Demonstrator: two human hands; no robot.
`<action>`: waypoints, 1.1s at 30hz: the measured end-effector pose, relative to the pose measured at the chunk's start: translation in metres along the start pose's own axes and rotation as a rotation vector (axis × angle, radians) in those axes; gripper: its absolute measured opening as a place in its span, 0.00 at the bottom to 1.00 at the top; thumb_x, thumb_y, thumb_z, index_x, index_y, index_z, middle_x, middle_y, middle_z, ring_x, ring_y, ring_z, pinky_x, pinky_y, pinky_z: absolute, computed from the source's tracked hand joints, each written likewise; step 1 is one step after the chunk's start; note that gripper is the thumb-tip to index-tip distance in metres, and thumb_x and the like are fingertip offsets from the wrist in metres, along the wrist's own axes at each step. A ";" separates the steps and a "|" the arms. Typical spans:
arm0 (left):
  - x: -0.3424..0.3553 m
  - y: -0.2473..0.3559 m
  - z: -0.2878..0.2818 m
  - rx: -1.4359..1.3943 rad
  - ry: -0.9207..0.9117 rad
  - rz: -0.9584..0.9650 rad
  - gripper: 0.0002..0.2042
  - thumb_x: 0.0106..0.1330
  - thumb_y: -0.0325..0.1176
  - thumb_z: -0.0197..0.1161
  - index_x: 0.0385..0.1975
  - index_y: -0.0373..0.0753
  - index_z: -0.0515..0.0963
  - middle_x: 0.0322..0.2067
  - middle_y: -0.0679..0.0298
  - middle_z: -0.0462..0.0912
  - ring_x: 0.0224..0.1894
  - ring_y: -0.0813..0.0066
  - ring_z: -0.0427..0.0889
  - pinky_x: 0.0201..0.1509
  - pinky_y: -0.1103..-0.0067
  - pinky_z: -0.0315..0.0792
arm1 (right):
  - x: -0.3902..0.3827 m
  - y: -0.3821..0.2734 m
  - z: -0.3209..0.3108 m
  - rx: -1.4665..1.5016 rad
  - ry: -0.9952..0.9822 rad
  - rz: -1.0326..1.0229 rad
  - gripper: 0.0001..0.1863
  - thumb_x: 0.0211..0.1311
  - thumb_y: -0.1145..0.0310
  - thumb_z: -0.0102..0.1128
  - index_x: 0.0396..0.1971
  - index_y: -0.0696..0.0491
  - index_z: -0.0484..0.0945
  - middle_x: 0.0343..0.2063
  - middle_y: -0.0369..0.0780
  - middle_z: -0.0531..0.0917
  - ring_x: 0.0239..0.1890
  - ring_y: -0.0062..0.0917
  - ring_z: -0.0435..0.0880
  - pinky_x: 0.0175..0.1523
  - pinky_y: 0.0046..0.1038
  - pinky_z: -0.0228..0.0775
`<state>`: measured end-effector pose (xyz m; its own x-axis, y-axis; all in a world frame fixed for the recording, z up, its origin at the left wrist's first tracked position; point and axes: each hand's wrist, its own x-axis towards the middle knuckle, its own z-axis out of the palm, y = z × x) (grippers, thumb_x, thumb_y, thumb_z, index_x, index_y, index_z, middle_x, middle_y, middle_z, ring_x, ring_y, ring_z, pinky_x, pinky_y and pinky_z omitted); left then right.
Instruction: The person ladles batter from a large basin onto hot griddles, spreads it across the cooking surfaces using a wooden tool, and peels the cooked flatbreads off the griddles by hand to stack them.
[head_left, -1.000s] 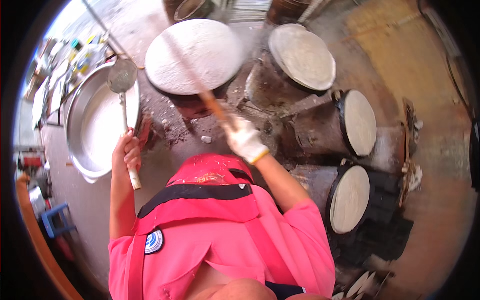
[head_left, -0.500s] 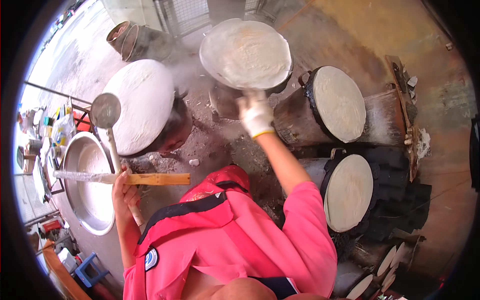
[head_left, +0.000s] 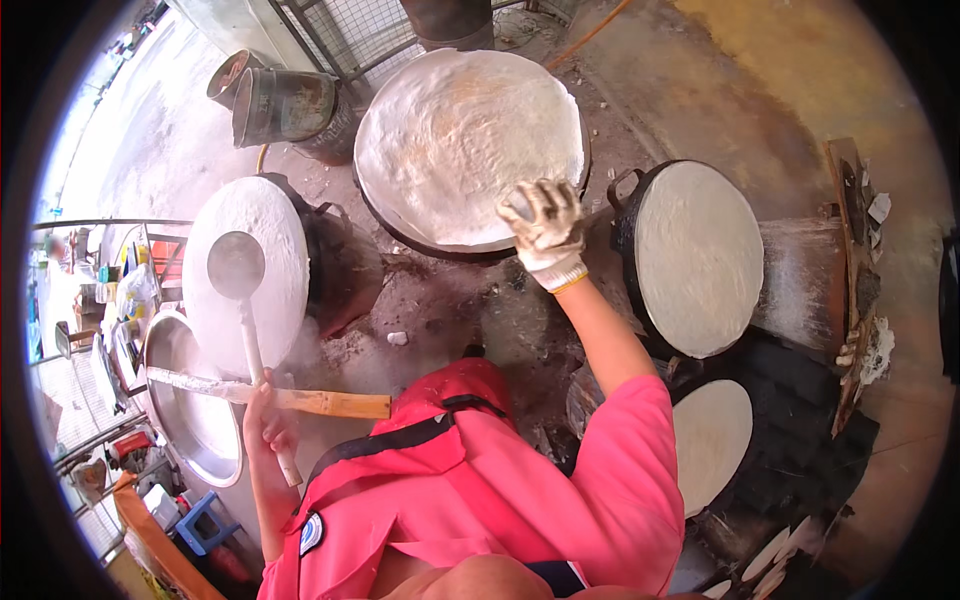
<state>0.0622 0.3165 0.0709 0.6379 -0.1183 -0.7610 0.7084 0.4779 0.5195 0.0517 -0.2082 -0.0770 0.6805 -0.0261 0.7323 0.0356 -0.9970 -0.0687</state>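
Note:
In my left hand (head_left: 268, 415) are a long-handled ladle (head_left: 237, 266) and a flat wooden stick (head_left: 335, 402), its far end coated white. The ladle's round bowl overlaps the left pan's white sheet (head_left: 215, 205) in the picture. My right hand (head_left: 546, 225), in a soiled white work glove, is at the near right edge of the large white sheet (head_left: 460, 135) on the far middle pan. Its fingers are bent inward, and whatever may be between them is hidden. Beside my left hand stands a wide metal basin (head_left: 236, 468) with whitish contents.
Two more round pans on the right bear pale sheets (head_left: 700, 260) (head_left: 712, 440). Dark metal buckets (head_left: 285, 105) stand at the far left. A rough board (head_left: 850, 290) lies at the right. Near the lower left is a blue stool (head_left: 207, 522). Steam drifts by the left pan.
The view has shifted, bringing the far pan closer. My gloved right hand, blurred before, is now over that pan's near edge. The ladle's bowl now overlaps the left sheet more. Steam there has thinned.

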 end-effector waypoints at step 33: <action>-0.049 -0.007 -0.239 0.861 -0.887 -0.778 0.15 0.80 0.37 0.47 0.60 0.40 0.73 0.11 0.75 0.63 0.07 0.89 0.57 0.06 0.88 0.53 | -0.317 -0.886 -0.565 -0.476 0.417 2.116 0.26 0.58 0.54 0.71 0.47 0.60 0.81 0.40 0.47 0.86 0.42 0.32 0.87 0.49 0.32 0.77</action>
<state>-0.0464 0.5272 0.0113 -0.2354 -0.7368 -0.6338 0.7093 -0.5761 0.4063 -0.6089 0.6428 0.1342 -0.6820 -0.7239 -0.1044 -0.5024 0.5674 -0.6524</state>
